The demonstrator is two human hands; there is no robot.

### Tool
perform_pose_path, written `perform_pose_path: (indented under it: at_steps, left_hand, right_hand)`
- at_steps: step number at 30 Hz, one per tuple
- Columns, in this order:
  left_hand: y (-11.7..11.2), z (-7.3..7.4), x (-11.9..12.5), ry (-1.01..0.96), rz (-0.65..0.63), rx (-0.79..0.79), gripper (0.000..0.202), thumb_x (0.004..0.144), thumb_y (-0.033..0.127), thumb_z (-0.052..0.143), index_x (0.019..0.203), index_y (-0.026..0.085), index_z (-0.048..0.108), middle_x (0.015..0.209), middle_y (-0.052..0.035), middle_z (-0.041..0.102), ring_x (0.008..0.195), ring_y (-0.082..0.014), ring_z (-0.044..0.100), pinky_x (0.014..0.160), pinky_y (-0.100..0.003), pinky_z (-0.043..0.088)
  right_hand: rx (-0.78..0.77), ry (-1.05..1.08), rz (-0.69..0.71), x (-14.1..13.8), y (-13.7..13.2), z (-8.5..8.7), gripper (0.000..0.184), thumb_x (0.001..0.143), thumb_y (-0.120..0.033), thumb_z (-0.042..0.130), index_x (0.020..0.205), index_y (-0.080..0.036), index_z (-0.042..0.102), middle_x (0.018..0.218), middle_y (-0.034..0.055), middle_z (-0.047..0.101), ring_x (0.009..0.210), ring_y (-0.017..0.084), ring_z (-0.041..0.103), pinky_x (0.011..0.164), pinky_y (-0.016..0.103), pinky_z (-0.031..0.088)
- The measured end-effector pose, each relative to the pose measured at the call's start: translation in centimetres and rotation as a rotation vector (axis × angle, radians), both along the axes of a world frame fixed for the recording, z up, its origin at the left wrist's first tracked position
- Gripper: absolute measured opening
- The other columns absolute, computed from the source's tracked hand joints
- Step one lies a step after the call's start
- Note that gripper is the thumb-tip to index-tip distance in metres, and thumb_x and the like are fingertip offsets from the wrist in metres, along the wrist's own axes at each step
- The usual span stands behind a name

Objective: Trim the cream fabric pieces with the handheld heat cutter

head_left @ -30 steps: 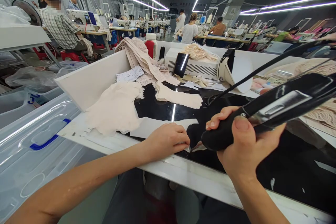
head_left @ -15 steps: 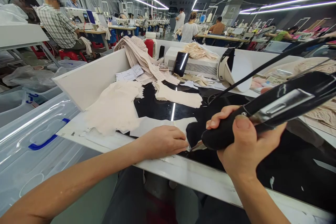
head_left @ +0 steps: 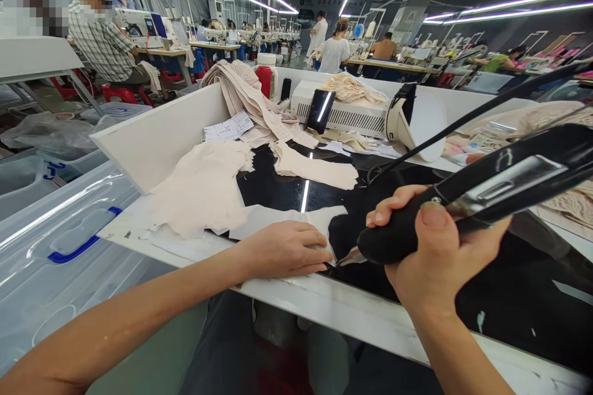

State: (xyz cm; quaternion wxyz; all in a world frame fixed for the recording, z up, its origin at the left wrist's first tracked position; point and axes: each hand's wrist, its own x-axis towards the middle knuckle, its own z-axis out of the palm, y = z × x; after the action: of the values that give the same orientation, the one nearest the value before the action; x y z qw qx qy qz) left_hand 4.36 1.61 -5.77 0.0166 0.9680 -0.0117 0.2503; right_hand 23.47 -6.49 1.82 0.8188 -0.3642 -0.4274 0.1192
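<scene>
My left hand [head_left: 290,250] lies palm down on the near end of a thin white fabric piece [head_left: 264,222], its fingers stretched out along the edge. In my right hand [head_left: 438,241] is a black corded hand tool [head_left: 491,188] with a long metal strip on its side, the thumb on top and fingers around it. Its rounded end hangs just right of the fabric, near the left fingertips. A small pointed shape shows below that end; I cannot tell whether it is part of the tool. A cream fabric stack [head_left: 199,188] and a folded cream strip [head_left: 317,166] lie beyond.
The glossy black worktop [head_left: 500,284] has a white front edge. Behind stand a phone [head_left: 320,110], a vented white box [head_left: 347,114], a lamp-like white cone [head_left: 424,129] and a red-and-white bottle [head_left: 265,80]. Left are clear plastic bins [head_left: 74,241]. People work at sewing machines further off.
My left fingers have straightened and flattened on the fabric. My right hand and the tool have shifted slightly right. At the far left, a person has moved.
</scene>
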Motion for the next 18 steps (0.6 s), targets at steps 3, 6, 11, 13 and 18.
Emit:
perform_pose_path:
  at_steps: [3,6,11,13,18]
  left_hand:
    - [-0.03,-0.04,-0.07,0.004,0.001,-0.017,0.016,0.12,0.026,0.07,0.128,0.02,0.082,0.126,-0.0113,0.084,0.118,-0.0243,0.081,0.112,-0.035,0.063]
    - [-0.06,-0.12,-0.09,-0.001,0.006,-0.03,0.017,0.12,0.027,0.069,0.128,0.02,0.082,0.126,-0.0114,0.084,0.118,-0.0246,0.081,0.111,-0.036,0.064]
    - [-0.04,-0.31,-0.1,0.006,0.016,-0.038,0.025,0.124,0.031,0.062,0.129,0.019,0.083,0.127,-0.0116,0.085,0.12,-0.0245,0.081,0.114,-0.035,0.062]
    - [0.0,-0.4,-0.14,0.025,0.027,-0.039,0.027,0.125,0.032,0.06,0.13,0.021,0.083,0.129,-0.0114,0.085,0.121,-0.0243,0.081,0.116,-0.035,0.061]
    - [0.02,-0.6,-0.19,0.018,0.024,-0.031,0.023,0.124,0.03,0.063,0.132,0.02,0.082,0.13,-0.0116,0.085,0.122,-0.0249,0.081,0.116,-0.036,0.062]
  right_hand:
    - [-0.002,-0.001,-0.016,0.02,0.09,-0.04,0.044,0.079,-0.034,0.091,0.106,-0.035,0.056,0.075,-0.012,0.075,0.045,0.016,0.062,0.044,0.029,0.055]
    - [-0.009,-0.002,-0.021,0.07,0.13,-0.12,0.045,0.079,-0.037,0.091,0.108,-0.035,0.057,0.075,-0.0121,0.074,0.045,0.016,0.063,0.044,0.03,0.056]
    - [0.012,-0.01,-0.005,0.03,0.18,-0.04,0.047,0.08,-0.038,0.094,0.11,-0.035,0.057,0.075,-0.0107,0.074,0.045,0.016,0.063,0.044,0.028,0.056]
    - [0.025,-0.001,-0.014,0.02,0.29,-0.02,0.047,0.081,-0.037,0.095,0.112,-0.035,0.059,0.075,-0.0106,0.074,0.046,0.016,0.063,0.044,0.028,0.056]
    - [0.051,0.016,-0.056,0.22,0.78,-0.17,0.047,0.082,-0.041,0.098,0.114,-0.036,0.063,0.077,-0.0103,0.071,0.048,0.017,0.064,0.044,0.031,0.057]
